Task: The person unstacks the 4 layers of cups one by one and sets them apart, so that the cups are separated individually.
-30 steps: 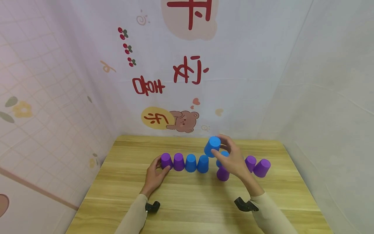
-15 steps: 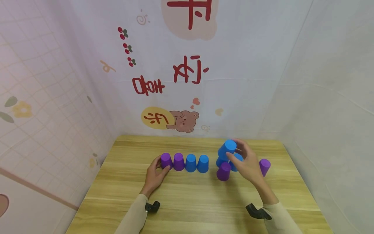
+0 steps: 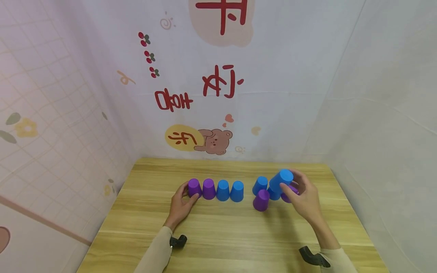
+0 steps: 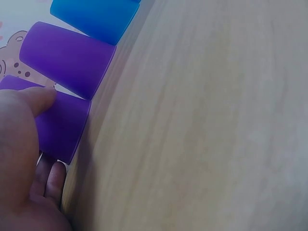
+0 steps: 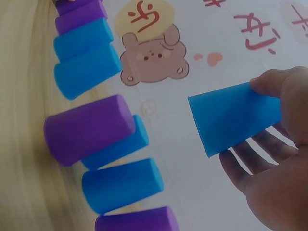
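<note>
Head view: right hand (image 3: 305,197) pinches blue tapered plastic cup (image 3: 281,181), mouth down, above wooden surface (image 3: 222,239); left hand (image 3: 181,204) curls round leftmost purple tapered plastic cup (image 3: 194,186), standing in row. Left wrist view: thumb (image 4: 39,99) lies across that cup's side; second purple cup (image 4: 70,60) just beside. Right wrist view: blue cup's rim clear of fingers (image 5: 234,168), apart from front purple cup (image 5: 89,130). Light pinch, level rim should avoid knocking neighbours.

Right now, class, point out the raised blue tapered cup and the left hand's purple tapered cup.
Raised blue tapered cup (image 5: 232,118): right wrist view, side wall.
Held purple tapered cup (image 4: 64,122): left wrist view, side wall.
</note>
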Tool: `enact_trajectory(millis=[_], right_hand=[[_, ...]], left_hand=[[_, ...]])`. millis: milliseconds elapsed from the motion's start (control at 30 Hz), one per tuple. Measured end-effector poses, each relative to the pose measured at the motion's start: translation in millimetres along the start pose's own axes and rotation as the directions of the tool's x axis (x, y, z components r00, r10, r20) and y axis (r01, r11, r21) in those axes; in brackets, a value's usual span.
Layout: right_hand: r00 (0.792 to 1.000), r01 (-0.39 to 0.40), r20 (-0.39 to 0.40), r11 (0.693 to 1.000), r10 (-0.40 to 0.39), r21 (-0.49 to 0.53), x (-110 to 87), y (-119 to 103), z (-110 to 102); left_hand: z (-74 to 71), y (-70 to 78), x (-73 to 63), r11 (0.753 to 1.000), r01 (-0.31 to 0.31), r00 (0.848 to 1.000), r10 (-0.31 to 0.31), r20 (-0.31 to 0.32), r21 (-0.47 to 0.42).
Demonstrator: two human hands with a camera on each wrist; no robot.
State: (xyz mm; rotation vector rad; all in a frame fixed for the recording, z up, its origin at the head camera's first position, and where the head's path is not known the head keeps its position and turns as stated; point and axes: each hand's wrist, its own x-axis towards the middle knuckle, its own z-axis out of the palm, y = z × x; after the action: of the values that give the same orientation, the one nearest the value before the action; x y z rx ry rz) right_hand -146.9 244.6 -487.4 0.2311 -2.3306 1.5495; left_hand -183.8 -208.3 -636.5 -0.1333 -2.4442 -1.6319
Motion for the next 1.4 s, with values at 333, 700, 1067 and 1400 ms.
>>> enact_trajectory(millis=[333, 700, 1067, 1400], right_hand=[[1.000, 0.009, -0.007, 1.000, -0.009, -0.024, -11.0, 19, -8], [0.999, -0.046, -0.009, 0.998, 0.046, -0.033, -28.1, 41, 1], [0.995, -0.094, -0.017, 0.995, 0.094, -0.035, -40.0, 67, 12], [0.985, -0.169, 0.006, 0.982, 0.170, -0.082, -47.1, 79, 17]], left_hand=[[0.2, -1.3, -1.5, 0.999, -0.032, 0.999, 0.032, -0.010, 0.004], [0.4, -2.0, -0.4, 0.999, -0.031, 0.999, 0.031, -0.012, 0.018], [0.7, -2.4, 0.0, 0.999, -0.032, 0.999, 0.032, -0.010, 0.018], [0.7, -1.9, -0.3, 1.000, -0.030, 0.999, 0.030, -0.016, -0.005]])
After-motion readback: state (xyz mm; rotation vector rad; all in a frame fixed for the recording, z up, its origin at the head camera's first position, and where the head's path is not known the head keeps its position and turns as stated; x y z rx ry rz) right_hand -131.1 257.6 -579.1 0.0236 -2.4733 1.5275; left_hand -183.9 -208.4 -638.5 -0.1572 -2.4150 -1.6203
